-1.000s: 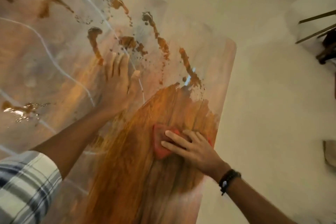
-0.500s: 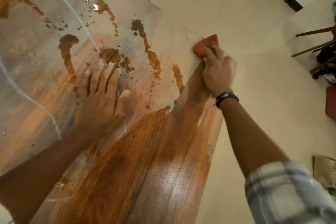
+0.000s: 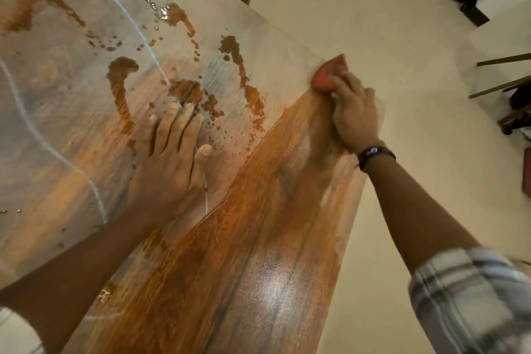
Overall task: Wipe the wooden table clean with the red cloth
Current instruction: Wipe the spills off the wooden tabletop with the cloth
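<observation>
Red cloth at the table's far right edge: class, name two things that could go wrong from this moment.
1. The red cloth sits right at the wooden table's edge under the right hand; another push outward could carry it, and the dust, onto the floor.
2. The left hand is pressed flat on the still-pale, dusty area, so it may smear it or leave prints when lifted.

right hand (image 3: 355, 113) hides most of the red cloth (image 3: 327, 75) — blurred.
</observation>
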A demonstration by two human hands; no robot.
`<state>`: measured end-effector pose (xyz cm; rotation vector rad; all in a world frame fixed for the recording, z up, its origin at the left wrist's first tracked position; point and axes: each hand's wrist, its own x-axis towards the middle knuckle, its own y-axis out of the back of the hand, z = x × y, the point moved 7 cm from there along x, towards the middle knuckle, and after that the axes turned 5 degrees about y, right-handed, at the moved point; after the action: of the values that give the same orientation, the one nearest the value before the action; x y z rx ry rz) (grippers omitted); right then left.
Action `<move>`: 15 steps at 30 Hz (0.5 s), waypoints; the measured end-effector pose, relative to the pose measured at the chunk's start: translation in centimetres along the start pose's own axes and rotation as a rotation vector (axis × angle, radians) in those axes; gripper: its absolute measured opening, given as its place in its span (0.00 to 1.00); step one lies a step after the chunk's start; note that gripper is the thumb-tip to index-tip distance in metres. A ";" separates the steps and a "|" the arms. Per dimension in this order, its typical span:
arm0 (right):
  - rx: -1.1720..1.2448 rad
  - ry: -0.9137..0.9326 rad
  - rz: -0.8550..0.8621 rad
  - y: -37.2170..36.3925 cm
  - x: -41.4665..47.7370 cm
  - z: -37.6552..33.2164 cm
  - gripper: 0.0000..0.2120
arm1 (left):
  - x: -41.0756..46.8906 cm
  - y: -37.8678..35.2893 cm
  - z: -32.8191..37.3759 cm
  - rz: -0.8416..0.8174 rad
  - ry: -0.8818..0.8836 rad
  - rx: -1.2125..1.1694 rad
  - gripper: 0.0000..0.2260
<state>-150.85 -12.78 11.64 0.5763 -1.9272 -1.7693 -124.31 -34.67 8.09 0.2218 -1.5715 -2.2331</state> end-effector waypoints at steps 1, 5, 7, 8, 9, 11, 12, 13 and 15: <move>0.027 -0.114 0.013 0.2 1.6 1.1 0.19 | 0.0 0.0 0.0 -0.004 0.000 0.002 0.27; -0.018 -0.061 0.035 0.4 0.8 -5.4 0.20 | -0.1 0.2 0.1 -0.022 0.004 -0.031 0.27; 0.021 0.112 0.041 -0.3 -3.7 -11.0 0.21 | 0.0 0.6 0.1 -0.019 0.016 -0.054 0.28; 0.051 0.202 0.022 -0.7 -6.6 -13.8 0.22 | 0.0 0.8 0.2 -0.009 0.019 -0.061 0.28; 0.077 0.304 -0.007 -1.2 -9.7 -16.3 0.22 | 0.1 1.1 0.3 0.003 0.022 -0.067 0.28; 0.070 0.505 -0.087 -2.0 -14.4 -19.3 0.24 | 0.2 1.5 0.3 0.019 0.027 -0.078 0.27; 0.056 0.570 -0.106 -2.0 -14.8 -19.1 0.25 | 0.2 1.5 0.3 0.017 0.026 -0.081 0.27; 0.044 0.596 -0.098 -1.8 -13.9 -17.9 0.26 | 0.2 1.5 0.3 0.008 0.024 -0.081 0.28; 0.001 0.493 -0.068 -1.2 -9.5 -13.7 0.26 | 0.0 1.3 0.2 -0.017 0.031 -0.091 0.29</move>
<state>-135.05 -18.30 10.88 0.9831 -1.5788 -1.4855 -124.10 -34.86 9.37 0.2426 -1.4535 -2.2965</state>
